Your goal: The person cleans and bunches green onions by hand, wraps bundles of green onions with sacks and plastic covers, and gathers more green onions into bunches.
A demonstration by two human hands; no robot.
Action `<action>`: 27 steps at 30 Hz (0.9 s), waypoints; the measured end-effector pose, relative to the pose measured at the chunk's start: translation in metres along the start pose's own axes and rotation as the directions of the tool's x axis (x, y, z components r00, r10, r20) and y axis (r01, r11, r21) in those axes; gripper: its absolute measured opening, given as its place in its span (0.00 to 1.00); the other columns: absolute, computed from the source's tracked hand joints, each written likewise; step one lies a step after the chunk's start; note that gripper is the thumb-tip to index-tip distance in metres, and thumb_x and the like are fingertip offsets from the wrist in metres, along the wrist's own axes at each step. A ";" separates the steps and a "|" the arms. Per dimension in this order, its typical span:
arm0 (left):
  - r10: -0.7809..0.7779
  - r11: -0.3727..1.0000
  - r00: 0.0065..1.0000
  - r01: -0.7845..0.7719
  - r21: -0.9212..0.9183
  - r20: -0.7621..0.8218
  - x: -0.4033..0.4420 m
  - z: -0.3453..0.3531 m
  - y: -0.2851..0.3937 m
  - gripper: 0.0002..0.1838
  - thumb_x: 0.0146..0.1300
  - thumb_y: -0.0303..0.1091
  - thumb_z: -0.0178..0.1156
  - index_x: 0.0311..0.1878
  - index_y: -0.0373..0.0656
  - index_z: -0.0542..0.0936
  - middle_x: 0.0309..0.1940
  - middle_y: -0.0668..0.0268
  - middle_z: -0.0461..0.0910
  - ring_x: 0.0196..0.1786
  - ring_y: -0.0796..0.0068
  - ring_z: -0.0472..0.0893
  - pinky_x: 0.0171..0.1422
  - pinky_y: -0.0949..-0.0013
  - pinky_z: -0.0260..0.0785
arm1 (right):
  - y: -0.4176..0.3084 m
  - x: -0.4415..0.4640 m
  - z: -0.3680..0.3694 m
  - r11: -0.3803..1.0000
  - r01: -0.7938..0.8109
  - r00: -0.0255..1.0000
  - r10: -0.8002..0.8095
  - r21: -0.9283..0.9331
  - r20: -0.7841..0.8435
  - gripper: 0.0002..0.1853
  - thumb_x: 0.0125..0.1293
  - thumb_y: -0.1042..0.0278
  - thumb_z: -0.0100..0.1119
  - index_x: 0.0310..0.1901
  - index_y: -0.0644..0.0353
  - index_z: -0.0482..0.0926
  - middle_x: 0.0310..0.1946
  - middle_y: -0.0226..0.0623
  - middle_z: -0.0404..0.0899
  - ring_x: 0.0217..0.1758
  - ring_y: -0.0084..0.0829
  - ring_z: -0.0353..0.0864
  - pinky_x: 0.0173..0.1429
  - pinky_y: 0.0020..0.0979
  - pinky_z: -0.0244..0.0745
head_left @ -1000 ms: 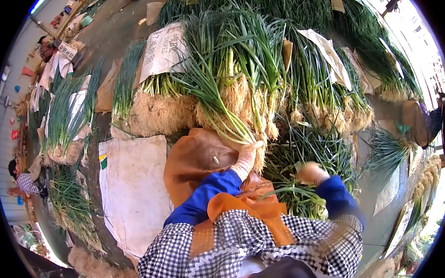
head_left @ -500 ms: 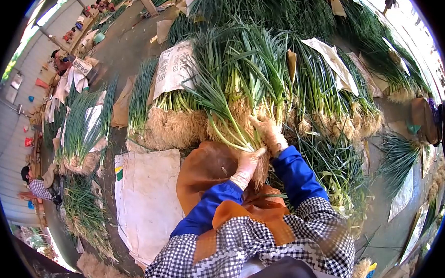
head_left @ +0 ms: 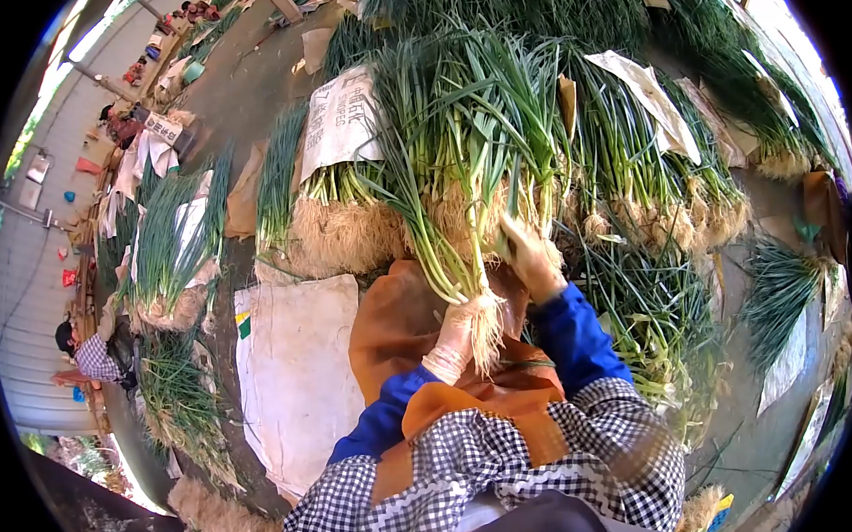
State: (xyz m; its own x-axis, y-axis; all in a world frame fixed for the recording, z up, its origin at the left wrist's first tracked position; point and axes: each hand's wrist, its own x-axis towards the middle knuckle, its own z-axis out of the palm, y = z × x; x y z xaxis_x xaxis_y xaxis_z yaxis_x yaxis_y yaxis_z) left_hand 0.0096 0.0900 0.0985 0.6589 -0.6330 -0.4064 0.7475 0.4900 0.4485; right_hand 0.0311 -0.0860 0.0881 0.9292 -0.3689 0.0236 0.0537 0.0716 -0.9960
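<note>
My left hand [head_left: 455, 335] is closed around the root end of a small bunch of spring onions [head_left: 435, 252], over my lap. Their pale roots [head_left: 485, 325] hang down beside its fingers, and the green leaves point away from me. Just right of those stems is my right hand [head_left: 536, 260], its fingers bent together. A thin green strip rises from its fingertips, but I cannot tell whether it is gripped there. Directly beyond both hands stands a thick row of spring onions [head_left: 459, 124], roots toward me.
An orange-brown apron [head_left: 386, 324] covers my lap. To its left lies a white sack [head_left: 298, 364]; a printed sack [head_left: 339, 124] rests on the row. Loose greens [head_left: 634, 306] lie at right. Far left, a person in a checked top [head_left: 96, 357] is beside more spring onions [head_left: 168, 266].
My left hand has moved down and slightly left with the spring onions, and their roots now show above it. My right hand has moved slightly right, apart from the left hand.
</note>
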 end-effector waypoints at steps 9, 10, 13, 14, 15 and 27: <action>-0.147 0.968 0.983 0.166 -0.187 0.111 0.016 -0.022 0.000 0.09 0.60 0.26 0.55 0.44 0.37 0.74 0.31 0.65 0.79 0.26 0.80 0.77 0.28 0.79 0.71 | -0.023 -0.138 -0.162 0.540 -0.596 0.631 0.773 -0.595 0.069 0.19 0.61 0.50 0.56 0.40 0.60 0.78 0.24 0.30 0.78 0.23 0.20 0.74 0.26 0.23 0.68; -0.138 0.988 0.990 0.137 -0.071 -0.012 0.013 -0.016 -0.003 0.10 0.60 0.25 0.55 0.44 0.37 0.74 0.30 0.66 0.78 0.26 0.79 0.77 0.29 0.79 0.71 | -0.015 -0.125 -0.162 0.193 -0.417 0.603 0.790 -0.888 -0.112 0.20 0.61 0.49 0.56 0.40 0.60 0.78 0.27 0.32 0.79 0.26 0.22 0.76 0.30 0.25 0.71; -0.099 0.994 0.994 0.100 0.036 -0.044 0.019 -0.015 -0.007 0.11 0.58 0.22 0.56 0.45 0.38 0.73 0.30 0.67 0.77 0.27 0.79 0.77 0.30 0.78 0.72 | -0.010 -0.055 -0.106 0.706 -0.066 0.998 0.062 -0.706 -0.031 0.22 0.56 0.52 0.63 0.48 0.57 0.77 0.43 0.39 0.80 0.44 0.34 0.81 0.49 0.32 0.75; 0.001 0.996 0.998 0.004 0.088 -0.066 0.018 -0.011 -0.010 0.12 0.57 0.21 0.57 0.45 0.38 0.74 0.29 0.68 0.77 0.28 0.78 0.77 0.31 0.77 0.73 | -0.023 -0.027 -0.072 0.673 0.013 0.994 -0.090 -0.739 -0.064 0.26 0.54 0.51 0.65 0.51 0.57 0.74 0.45 0.39 0.79 0.47 0.36 0.80 0.53 0.32 0.73; 0.109 0.985 0.991 -0.097 0.144 -0.073 0.018 -0.005 -0.011 0.12 0.55 0.20 0.58 0.44 0.38 0.74 0.29 0.68 0.77 0.28 0.77 0.78 0.32 0.76 0.74 | -0.020 0.002 -0.047 0.738 0.058 0.995 -0.097 -0.672 -0.020 0.30 0.53 0.51 0.66 0.54 0.58 0.71 0.44 0.41 0.79 0.49 0.36 0.79 0.53 0.31 0.73; 0.118 0.949 0.987 -0.079 0.306 -0.112 0.023 -0.007 -0.019 0.10 0.55 0.23 0.59 0.41 0.37 0.75 0.27 0.66 0.77 0.25 0.77 0.77 0.28 0.76 0.71 | -0.061 -0.098 -0.069 0.838 -0.069 0.718 0.418 -0.541 0.557 0.20 0.63 0.55 0.53 0.18 0.59 0.76 0.19 0.36 0.79 0.18 0.30 0.70 0.27 0.31 0.67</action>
State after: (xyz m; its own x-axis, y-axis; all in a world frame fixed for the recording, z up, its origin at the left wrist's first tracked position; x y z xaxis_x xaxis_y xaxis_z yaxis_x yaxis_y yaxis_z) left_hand 0.0116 0.0701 0.0751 0.7481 -0.4990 -0.4374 0.6312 0.3319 0.7010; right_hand -0.0887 -0.1180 0.1406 0.8931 0.2812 -0.3511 -0.2164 -0.4156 -0.8834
